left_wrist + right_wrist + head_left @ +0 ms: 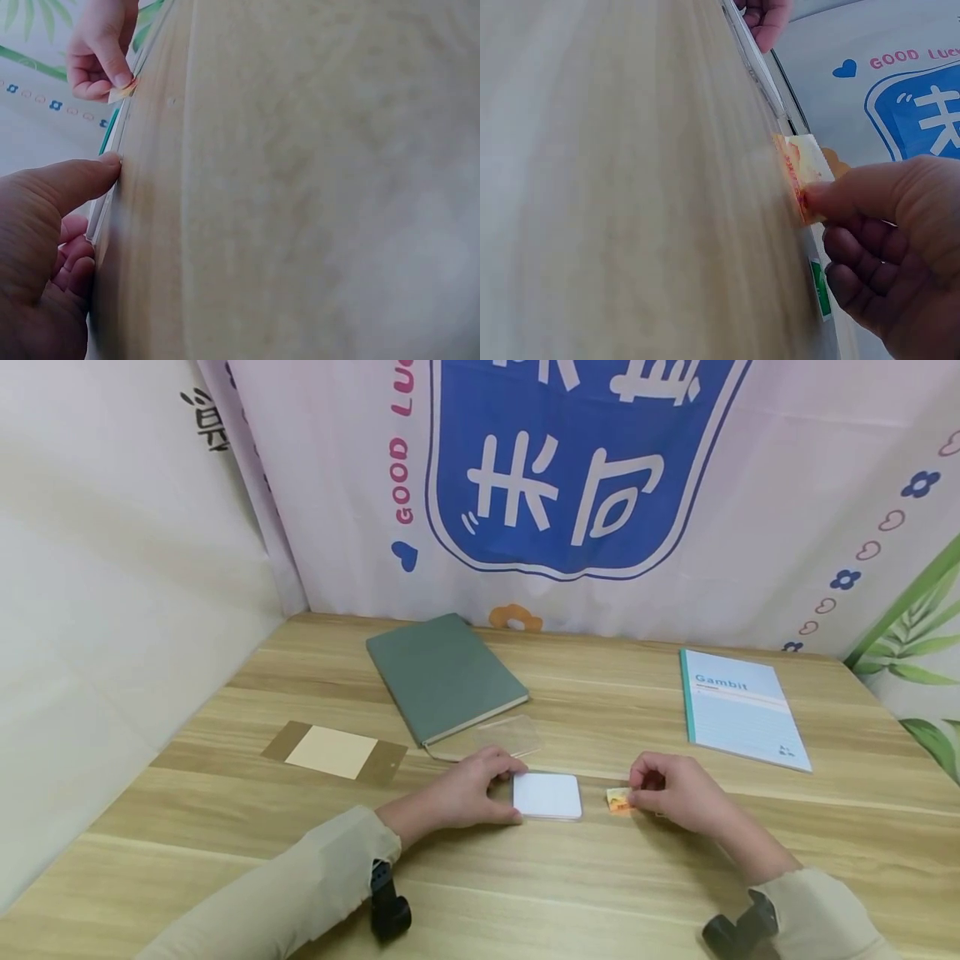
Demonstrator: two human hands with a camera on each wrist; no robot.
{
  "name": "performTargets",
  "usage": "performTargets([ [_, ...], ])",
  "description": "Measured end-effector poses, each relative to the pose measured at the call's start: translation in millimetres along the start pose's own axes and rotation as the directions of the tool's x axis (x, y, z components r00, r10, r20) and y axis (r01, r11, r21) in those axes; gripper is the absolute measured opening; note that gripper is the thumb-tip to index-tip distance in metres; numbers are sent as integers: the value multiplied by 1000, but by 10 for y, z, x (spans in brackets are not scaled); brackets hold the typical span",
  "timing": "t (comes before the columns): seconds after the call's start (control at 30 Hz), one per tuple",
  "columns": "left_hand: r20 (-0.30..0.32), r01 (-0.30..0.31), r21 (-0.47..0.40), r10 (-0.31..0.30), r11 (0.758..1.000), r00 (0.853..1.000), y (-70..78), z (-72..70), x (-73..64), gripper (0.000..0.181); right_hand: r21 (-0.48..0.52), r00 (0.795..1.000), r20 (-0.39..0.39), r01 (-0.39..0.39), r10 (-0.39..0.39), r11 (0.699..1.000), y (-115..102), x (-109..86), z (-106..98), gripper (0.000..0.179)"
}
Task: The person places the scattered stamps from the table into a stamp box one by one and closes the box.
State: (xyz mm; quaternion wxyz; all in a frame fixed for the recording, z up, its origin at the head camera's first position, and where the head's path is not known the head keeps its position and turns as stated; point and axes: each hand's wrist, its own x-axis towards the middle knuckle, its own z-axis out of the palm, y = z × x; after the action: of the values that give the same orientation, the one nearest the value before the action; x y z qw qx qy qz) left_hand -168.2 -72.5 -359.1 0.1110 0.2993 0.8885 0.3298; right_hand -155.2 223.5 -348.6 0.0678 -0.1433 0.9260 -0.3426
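Observation:
My left hand (468, 792) grips a white rounded-corner card stack (547, 796) by its left end, with thumb at the near edge and fingers at the far edge. The stack lies flat on the table. To its right, my right hand (678, 793) pinches a small orange-and-yellow stamp (802, 172) between thumb and forefinger. That stamp has a scalloped edge and is tilted up in the right wrist view, close over the wood. A small green piece with a white border (820, 289) lies under the right hand's curled fingers, mostly hidden from the head view.
Behind the stack lie a clear plastic piece (513, 735) and a green hardcover notebook (446, 677). A brown strip with a cream panel (333, 752) is at left, and a pale blue Gambit notebook (746, 710) at right. A printed curtain (345, 527) hangs along the table's back edge.

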Motion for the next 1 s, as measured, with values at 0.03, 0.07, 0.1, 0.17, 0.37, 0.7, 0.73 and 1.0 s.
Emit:
performTargets([
  [0.03, 2, 0, -5, 0, 1000, 1000, 1, 0, -1, 49, 15, 1000, 5, -5, 5, 1000, -4, 2, -7, 13],
  [0.07, 3, 1, -6, -1, 1000, 1000, 2, 0, -2, 49, 33, 1000, 13, -10, 9, 999, -9, 4, -15, 13],
  [0.1, 3, 2, -10, -2, 1000, 1000, 3, 1, -3, 49, 54, 1000, 21, -15, 14, 998, -11, 7, -25, 13],
  [0.17, 5, 3, -18, -3, 1000, 1000, 2, 4, -4, 49, 98, 999, 39, -25, 21, 995, -15, 14, -44, 13],
  [0.37, 7, 8, -39, -8, 999, 1000, -13, 9, -4, 49, 235, 994, 98, -77, 56, 969, -18, 44, -72, 21],
  [0.7, -5, 9, -66, -9, 998, 1000, -41, 24, -8, 49, 387, 984, 161, -130, 72, 913, -105, 96, -16, 29],
  [0.73, -6, 8, -66, -8, 998, 1000, -44, 25, -8, 49, 392, 984, 163, -135, 75, 910, -118, 103, -7, 29],
  [1.0, 3, 35, -64, -35, 997, 999, -27, 23, -16, 49, 390, 985, 160, -123, 65, 913, -215, 163, 74, 26],
])
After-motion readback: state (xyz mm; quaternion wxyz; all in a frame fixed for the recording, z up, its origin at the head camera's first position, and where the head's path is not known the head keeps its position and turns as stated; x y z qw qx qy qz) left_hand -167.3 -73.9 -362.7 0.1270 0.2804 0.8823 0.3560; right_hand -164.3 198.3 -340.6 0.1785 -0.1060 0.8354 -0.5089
